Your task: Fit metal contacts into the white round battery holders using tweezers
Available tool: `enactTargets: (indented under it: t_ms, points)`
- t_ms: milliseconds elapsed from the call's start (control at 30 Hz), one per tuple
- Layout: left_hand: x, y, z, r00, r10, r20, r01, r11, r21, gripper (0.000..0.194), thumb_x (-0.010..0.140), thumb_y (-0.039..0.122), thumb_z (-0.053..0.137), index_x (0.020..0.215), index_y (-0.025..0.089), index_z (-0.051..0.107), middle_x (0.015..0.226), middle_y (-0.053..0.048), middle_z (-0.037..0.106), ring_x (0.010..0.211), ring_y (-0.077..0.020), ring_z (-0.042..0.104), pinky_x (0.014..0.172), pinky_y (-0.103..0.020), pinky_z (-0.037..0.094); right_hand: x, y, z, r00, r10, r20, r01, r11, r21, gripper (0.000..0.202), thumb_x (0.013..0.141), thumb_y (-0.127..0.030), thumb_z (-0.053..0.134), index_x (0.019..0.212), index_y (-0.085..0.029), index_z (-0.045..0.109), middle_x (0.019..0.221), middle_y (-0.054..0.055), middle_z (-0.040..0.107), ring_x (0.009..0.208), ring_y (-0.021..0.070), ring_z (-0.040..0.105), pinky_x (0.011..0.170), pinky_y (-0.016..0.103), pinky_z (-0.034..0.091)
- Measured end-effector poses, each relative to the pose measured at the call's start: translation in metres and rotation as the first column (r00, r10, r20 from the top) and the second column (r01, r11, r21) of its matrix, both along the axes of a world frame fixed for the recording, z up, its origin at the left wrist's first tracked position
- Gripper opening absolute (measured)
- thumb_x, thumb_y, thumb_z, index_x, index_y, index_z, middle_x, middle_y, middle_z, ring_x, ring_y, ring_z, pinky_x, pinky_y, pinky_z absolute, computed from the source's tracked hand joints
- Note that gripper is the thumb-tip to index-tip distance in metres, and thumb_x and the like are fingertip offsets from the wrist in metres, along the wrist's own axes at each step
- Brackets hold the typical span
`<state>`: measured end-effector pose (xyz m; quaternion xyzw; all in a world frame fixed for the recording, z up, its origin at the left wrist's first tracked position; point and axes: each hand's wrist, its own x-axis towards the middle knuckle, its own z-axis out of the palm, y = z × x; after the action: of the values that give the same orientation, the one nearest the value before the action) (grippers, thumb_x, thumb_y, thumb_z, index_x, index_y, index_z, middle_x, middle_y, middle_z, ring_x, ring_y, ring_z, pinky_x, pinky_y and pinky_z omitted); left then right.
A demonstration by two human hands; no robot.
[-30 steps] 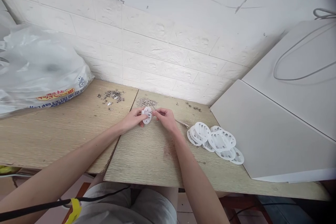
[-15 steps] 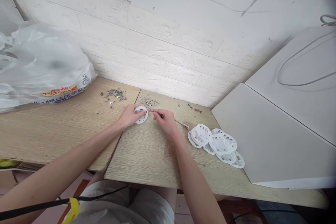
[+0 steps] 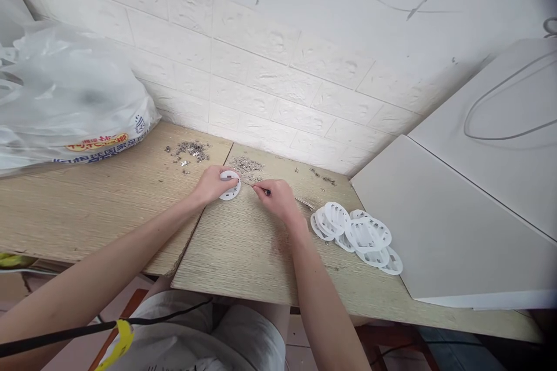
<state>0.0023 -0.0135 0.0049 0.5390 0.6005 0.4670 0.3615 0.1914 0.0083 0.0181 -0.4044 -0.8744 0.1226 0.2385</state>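
My left hand (image 3: 214, 184) grips a round white plastic disc (image 3: 229, 191) by its left side, thumb lying across its face; small dark parts dot the disc. Just to the right, my right hand (image 3: 275, 196) is closed around a thin metal tool (image 3: 262, 190), its tip pointing left at the disc's edge. Whether the tip touches the disc is too small to tell. Behind the hands lies a pile of small metal pieces (image 3: 247, 167), with a second metal pile (image 3: 194, 152) farther left. Several similar white discs (image 3: 369, 235) overlap in a heap right of my right forearm.
A stuffed white plastic bag (image 3: 78, 93) sits at the left back against the brick-patterned wall (image 3: 261, 75). Large pale panels (image 3: 470, 220) stand on the right. More small metal bits (image 3: 322, 177) lie near the wall. A seam divides the wooden table (image 3: 243, 255).
The disc in my left hand has turned and shifted slightly left. A wider gap now separates it from my right hand. The whole view has moved a little.
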Motion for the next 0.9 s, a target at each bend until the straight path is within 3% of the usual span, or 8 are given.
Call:
enactTargets:
  t_ms: [600, 900]
  points:
    - [0.0006, -0.0012, 0.0013, 1.0, -0.013, -0.008, 0.013, 1.0, -0.011, 0.028, 0.061, 0.029, 0.064, 0.083, 0.014, 0.071, 0.075, -0.003, 0.07, 0.067, -0.0177, 0.062, 0.058, -0.024, 0.047, -0.0023, -0.0014, 0.001, 1.0, -0.013, -0.01, 0.013, 0.999, -0.04, 0.029, 0.084, -0.027, 0.046, 0.064, -0.018, 0.064, 0.058, 0.001, 0.056, 0.056, 0.0126, 0.042, 0.058, 0.025, 0.023]
    - [0.0016, -0.0016, 0.0023, 0.999, -0.002, -0.042, 0.002, 1.0, -0.003, 0.027, 0.061, 0.028, 0.062, 0.083, 0.014, 0.071, 0.074, -0.003, 0.069, 0.066, -0.0171, 0.061, 0.059, -0.024, 0.046, -0.002, -0.0004, 0.001, 1.0, 0.007, 0.03, -0.007, 1.0, 0.007, 0.033, 0.087, -0.027, 0.042, 0.06, -0.018, 0.058, 0.057, 0.0, 0.055, 0.054, 0.0114, 0.039, 0.056, 0.025, 0.022]
